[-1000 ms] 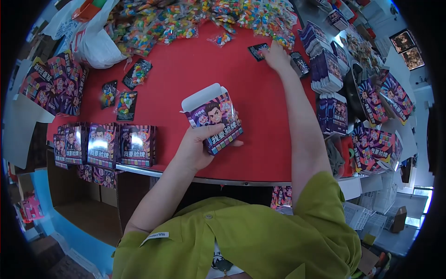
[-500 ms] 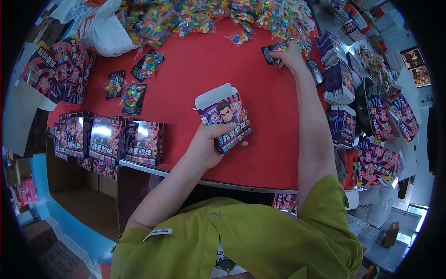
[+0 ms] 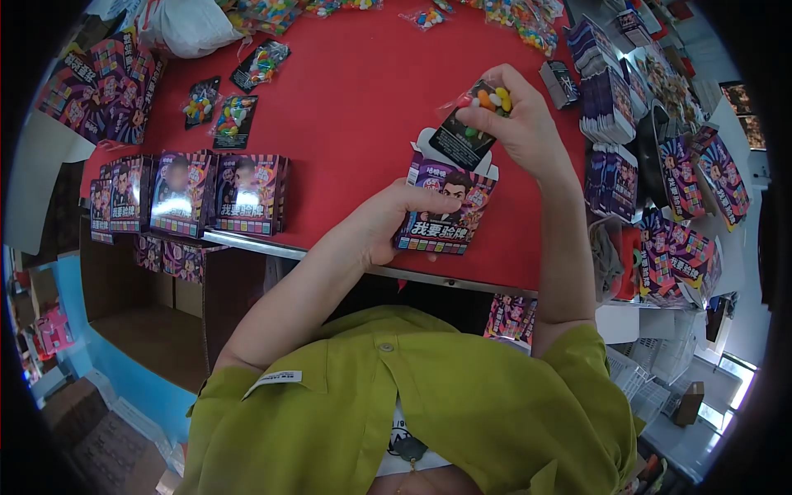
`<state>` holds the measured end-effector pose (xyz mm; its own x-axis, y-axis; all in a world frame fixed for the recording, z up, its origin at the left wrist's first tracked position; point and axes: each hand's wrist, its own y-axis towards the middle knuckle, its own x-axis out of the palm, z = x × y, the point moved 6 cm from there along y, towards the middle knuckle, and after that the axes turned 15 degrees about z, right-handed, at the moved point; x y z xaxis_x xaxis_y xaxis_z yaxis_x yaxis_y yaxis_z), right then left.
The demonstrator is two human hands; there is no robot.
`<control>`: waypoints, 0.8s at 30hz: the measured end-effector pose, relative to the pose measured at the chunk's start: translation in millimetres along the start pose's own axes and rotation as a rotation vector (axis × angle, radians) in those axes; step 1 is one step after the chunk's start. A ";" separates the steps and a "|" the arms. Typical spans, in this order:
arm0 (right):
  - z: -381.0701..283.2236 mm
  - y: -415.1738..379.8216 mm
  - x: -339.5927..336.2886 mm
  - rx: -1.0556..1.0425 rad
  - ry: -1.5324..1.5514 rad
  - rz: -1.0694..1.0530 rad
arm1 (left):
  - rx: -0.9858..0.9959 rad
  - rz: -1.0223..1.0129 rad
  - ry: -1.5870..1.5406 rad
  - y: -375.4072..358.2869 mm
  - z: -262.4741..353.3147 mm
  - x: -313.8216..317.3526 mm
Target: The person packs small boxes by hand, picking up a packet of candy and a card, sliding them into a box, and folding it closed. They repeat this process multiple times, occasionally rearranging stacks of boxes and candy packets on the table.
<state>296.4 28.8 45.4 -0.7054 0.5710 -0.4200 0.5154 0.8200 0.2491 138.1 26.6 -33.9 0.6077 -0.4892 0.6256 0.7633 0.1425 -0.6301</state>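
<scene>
My left hand [image 3: 388, 216] is closed around a purple printed carton [image 3: 441, 216], its thumb across the front and its top flap raised. Between the thumb and fingers of my right hand [image 3: 516, 124] is a small clear bag of colourful candies [image 3: 492, 99] together with a black card [image 3: 462, 142]. The card's lower end is at the open top of the carton, tilted; how far it goes in is hard to see. Further left on the red table [image 3: 346, 107] lie several more candy bags on black cards [image 3: 234, 120].
Filled-looking cartons [image 3: 247, 194] stand in a row along the front left edge. Flat cartons [image 3: 609, 103] and a stack of black cards [image 3: 561, 84] are at the right. Candy bags [image 3: 528, 29] lie at the back, beside a white plastic bag [image 3: 186, 29]. An open cardboard box [image 3: 148, 305] is below.
My right hand has come from the back right of the table to the carton, bringing a candy bag and black card. The carton has shifted right and is tilted differently. The view has moved.
</scene>
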 end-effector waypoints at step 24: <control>-35.2 -102.7 24.2 -0.392 -0.245 0.085 | 0.773 -0.090 0.287 -18.4 14.0 -23.6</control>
<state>209.3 -40.2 40.4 -0.5084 0.6491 -0.5659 0.3102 0.7511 0.5828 112.7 47.6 -30.5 0.5376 -0.7127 0.4505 0.8054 0.5922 -0.0242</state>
